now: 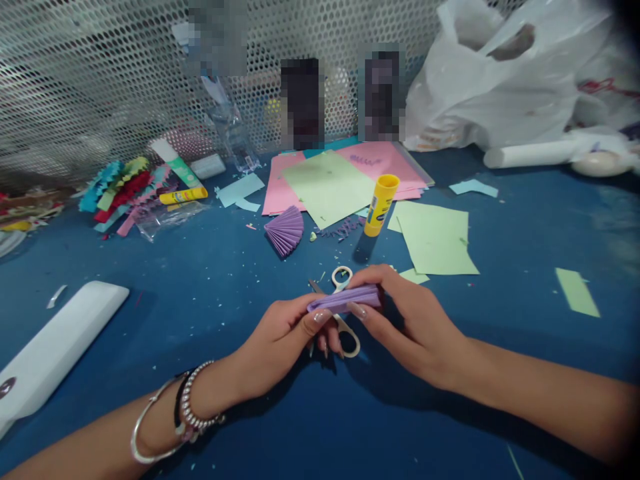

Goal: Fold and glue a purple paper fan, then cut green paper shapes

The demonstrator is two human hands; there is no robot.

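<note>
Between my two hands is a strip of pleated purple paper, pressed into a narrow stack. My left hand pinches its left end, thumb on top. At the right end, the thumb and fingers of my right hand close on the same paper. Scissors with white handles lie on the table below the paper, their blades partly covered by my hands. Farther back, a purple pleated paper fan rests spread out. A yellow glue stick stands upright to the right of the fan.
Green sheets and pink sheets lie across the back. Fringed coloured paper is heaped at the back left. A long white object lies at left. White plastic bags stand at back right, before a perforated metal panel.
</note>
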